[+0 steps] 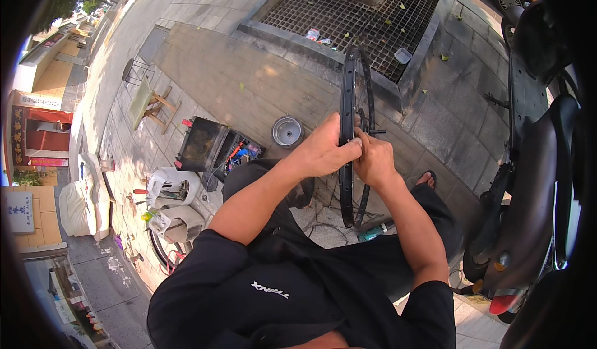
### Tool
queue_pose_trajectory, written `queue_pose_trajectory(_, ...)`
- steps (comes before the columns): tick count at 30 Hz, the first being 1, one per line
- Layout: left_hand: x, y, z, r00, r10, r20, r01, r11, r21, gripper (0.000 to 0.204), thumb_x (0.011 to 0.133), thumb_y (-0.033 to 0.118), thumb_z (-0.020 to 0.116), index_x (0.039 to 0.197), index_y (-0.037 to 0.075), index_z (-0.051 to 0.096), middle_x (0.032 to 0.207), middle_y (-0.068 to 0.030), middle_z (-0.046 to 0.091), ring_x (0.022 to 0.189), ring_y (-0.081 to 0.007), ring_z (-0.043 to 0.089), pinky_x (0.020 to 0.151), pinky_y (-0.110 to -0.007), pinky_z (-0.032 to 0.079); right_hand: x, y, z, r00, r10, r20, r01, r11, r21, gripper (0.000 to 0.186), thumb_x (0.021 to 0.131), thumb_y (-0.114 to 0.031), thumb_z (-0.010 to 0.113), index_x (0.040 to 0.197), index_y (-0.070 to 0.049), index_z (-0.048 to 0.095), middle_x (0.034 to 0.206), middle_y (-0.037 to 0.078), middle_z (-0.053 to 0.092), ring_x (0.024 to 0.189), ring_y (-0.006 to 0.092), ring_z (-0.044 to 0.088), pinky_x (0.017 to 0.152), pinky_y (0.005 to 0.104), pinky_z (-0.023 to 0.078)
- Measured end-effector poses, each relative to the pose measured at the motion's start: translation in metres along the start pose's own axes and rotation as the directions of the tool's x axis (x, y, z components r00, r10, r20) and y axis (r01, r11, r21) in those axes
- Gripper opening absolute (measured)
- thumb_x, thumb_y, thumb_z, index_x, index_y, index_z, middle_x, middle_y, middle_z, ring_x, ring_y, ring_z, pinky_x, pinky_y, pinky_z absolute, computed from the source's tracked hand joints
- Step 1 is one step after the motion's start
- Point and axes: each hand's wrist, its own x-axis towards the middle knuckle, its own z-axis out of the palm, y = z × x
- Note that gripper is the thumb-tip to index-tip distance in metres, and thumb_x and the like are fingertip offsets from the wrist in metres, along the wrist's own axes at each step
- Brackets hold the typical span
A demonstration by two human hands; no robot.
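Note:
A black bicycle wheel rim (349, 94) without a tyre stands upright, nearly edge-on, between my knees. Small holes run along its outer face, and a dark hub axle (377, 131) shows to its right. My left hand (331, 142) is closed around the near left side of the rim, its thumb laid across the outer face. Close by that thumb, my right hand (375, 159) has its fingers curled and pinched at the rim's right side. Whatever those fingers hold is too small or hidden to name.
A toolbox (242, 153) with tools lies open at left, near a round metal bowl (287, 131) and cut-open white containers (171, 184). A teal power tool (373, 233) rests on the ground below the rim. A wooden stool (160, 108), a tree grate (298, 7) and a parked motorbike (528, 206) surround me.

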Motion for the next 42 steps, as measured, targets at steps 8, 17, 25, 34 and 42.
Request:
queue_pose_trajectory(8,-0.005,0.012,-0.006,0.987,-0.018,0.161,0.047,0.983,-0.178,0.078,0.085,0.017,0.087,0.146,-0.004,0.043,0.108,-0.0027,0.060,0.094,-0.0096,0.060,0.083,-0.029,0.054,-0.004,0.001,-0.005,0.994,0.034,0.102,-0.038,0.999,0.033,0.060,0.080,-0.008,0.071,0.139,-0.001,0.063,0.091,0.014,0.073,0.076,0.0353,0.072,0.067,0.0471,0.058)
queue_pose_trajectory(17,-0.002,0.022,-0.007,0.967,-0.158,0.199,0.185,0.974,-0.127,0.081,0.078,0.013,0.087,0.143,-0.001,0.041,0.113,-0.0053,0.058,0.097,-0.0095,0.059,0.082,-0.029,0.055,-0.010,0.002,-0.006,0.999,-0.029,0.030,0.028,0.998,0.056,0.070,0.073,-0.009,0.077,0.141,-0.003,0.063,0.083,0.010,0.070,0.076,0.0313,0.072,0.068,0.0439,0.057)
queue_pose_trajectory(25,-0.001,0.026,-0.008,0.973,-0.138,0.183,0.164,0.978,-0.130,0.072,0.079,0.013,0.085,0.137,0.000,0.044,0.101,-0.0050,0.061,0.086,-0.0094,0.061,0.075,-0.029,0.054,-0.007,0.006,0.002,0.999,-0.034,-0.004,0.034,0.999,-0.003,0.070,0.074,-0.011,0.076,0.142,0.001,0.063,0.078,0.008,0.070,0.072,0.0312,0.072,0.065,0.0421,0.057)
queue_pose_trajectory(34,0.000,0.023,-0.007,0.974,-0.112,0.198,0.144,0.977,-0.156,0.072,0.079,0.012,0.084,0.137,0.000,0.043,0.104,-0.0055,0.061,0.093,-0.0105,0.062,0.082,-0.031,0.055,-0.005,-0.002,-0.007,1.000,-0.025,0.012,0.025,1.000,0.011,0.052,0.076,-0.013,0.078,0.126,-0.001,0.067,0.089,0.011,0.073,0.076,0.0317,0.074,0.066,0.0444,0.058)
queue_pose_trajectory(42,0.001,0.009,-0.001,0.999,0.031,0.038,-0.032,0.999,0.038,0.064,0.078,0.017,0.081,0.130,-0.001,0.048,0.105,-0.0064,0.060,0.096,-0.0149,0.062,0.085,-0.034,0.054,0.000,-0.007,-0.012,0.997,-0.080,-0.022,0.080,0.997,0.007,0.060,0.075,-0.012,0.079,0.133,-0.001,0.067,0.089,0.011,0.074,0.075,0.0320,0.074,0.066,0.0441,0.058)
